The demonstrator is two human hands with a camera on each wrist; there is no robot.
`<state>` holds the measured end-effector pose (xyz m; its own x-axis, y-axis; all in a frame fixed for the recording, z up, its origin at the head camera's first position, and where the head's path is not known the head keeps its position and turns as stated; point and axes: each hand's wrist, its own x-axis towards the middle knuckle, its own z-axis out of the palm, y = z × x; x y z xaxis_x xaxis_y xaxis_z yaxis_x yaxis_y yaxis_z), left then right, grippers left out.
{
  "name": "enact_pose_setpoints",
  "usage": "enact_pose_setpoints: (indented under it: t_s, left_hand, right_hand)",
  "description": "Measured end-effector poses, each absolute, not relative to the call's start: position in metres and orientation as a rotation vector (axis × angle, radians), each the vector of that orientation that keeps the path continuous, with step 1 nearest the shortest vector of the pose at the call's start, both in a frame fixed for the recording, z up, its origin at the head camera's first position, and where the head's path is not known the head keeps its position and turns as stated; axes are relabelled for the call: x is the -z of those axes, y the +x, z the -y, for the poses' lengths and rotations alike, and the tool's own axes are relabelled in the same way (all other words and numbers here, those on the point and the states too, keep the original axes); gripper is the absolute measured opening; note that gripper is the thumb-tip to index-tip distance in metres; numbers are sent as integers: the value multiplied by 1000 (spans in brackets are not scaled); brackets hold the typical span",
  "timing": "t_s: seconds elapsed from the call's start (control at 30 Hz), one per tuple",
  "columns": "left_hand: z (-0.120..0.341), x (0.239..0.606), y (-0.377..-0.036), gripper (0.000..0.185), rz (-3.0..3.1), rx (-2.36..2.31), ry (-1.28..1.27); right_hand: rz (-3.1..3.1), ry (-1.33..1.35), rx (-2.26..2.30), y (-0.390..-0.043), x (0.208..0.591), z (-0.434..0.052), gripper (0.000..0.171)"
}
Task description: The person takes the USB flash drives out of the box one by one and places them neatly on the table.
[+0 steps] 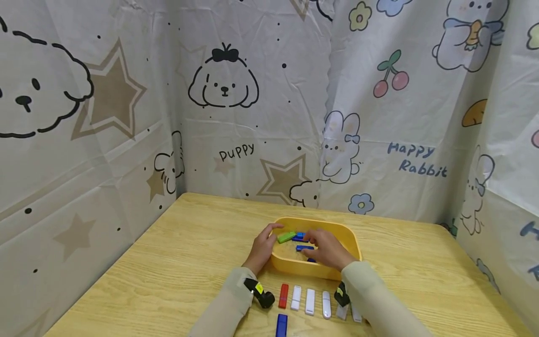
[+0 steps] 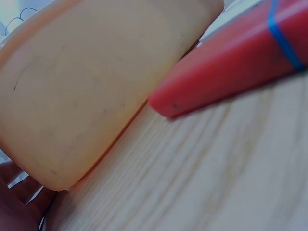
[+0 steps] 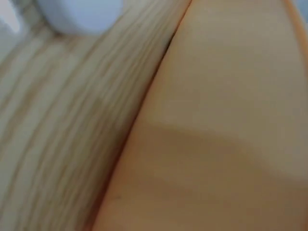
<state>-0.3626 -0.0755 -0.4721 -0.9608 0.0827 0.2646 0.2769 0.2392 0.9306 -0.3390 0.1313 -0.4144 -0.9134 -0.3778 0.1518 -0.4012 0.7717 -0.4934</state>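
Note:
A yellow plastic bin (image 1: pixel 294 267) stands on the table, with a green USB stick (image 1: pixel 287 237) and several blue USB sticks (image 1: pixel 304 248) lying in it. My left hand (image 1: pixel 262 248) holds the bin's left side, its fingers along the rim and outer wall; the fingers also show beside the bin's outer wall (image 2: pixel 96 82) in the left wrist view. Inside the bin, my right hand (image 1: pixel 326 248) reaches over the blue sticks with thumb and fingers apart. Whether its fingertips touch one is unclear. The right wrist view shows only the bin's wall (image 3: pixel 216 106) and the table.
In front of the bin lies a row: a red USB stick (image 1: pixel 284 296), then several white ones (image 1: pixel 309 301), partly hidden by the right sleeve. Nearer me is a blue USB stick (image 1: pixel 281 325). Printed curtains (image 1: pixel 236 126) surround the wooden table (image 1: pixel 168 262).

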Motion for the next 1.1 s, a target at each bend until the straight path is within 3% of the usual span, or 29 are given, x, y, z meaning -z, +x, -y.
enact_pose_setpoints:
  t_s: [0.83,1.1]
  left_hand:
    - [75,471,-364,35,2363,1789,-352]
    - [76,472,-364,35,2362,1785,-347]
  right_hand:
    - [3069,600,-751,-350,426,-134,38]
    - [3099,690,-731,-353,429,-133,50]
